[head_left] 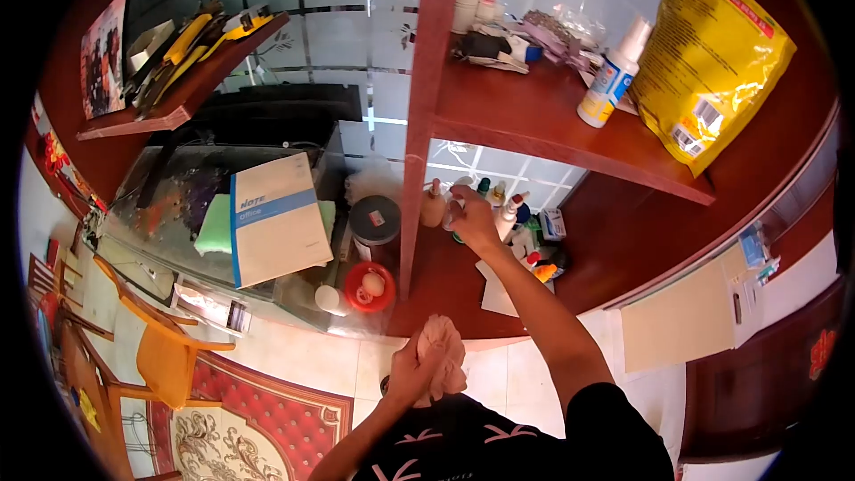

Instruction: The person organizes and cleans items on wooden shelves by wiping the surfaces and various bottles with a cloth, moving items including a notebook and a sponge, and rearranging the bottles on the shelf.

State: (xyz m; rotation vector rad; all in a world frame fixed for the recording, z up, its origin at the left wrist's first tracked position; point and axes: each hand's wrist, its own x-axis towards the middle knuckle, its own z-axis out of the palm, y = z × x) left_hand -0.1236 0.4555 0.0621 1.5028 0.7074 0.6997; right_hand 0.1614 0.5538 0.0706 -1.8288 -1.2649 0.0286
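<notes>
My left hand (414, 376) is closed around a crumpled pinkish-beige cloth (442, 358), held low in front of my chest. My right hand (474, 216) is stretched out to the lower shelf, its fingers closed on a small, pale, translucent bottle (452, 214); I cannot tell whether the bottle still touches the shelf. Just left of it stands a beige bottle (433, 205). To the right is a cluster of small bottles, among them a white bottle with a reddish top (508, 216) and a bottle with a dark green cap (484, 185), partly hidden by my hand.
A wooden upright (415, 169) divides the shelves. On the upper shelf (534, 147) are a spray bottle (614, 73) and a yellow bag (712, 62). To the left are a notebook (280, 218), a dark-lidded jar (375, 223) and a red bowl (385, 299).
</notes>
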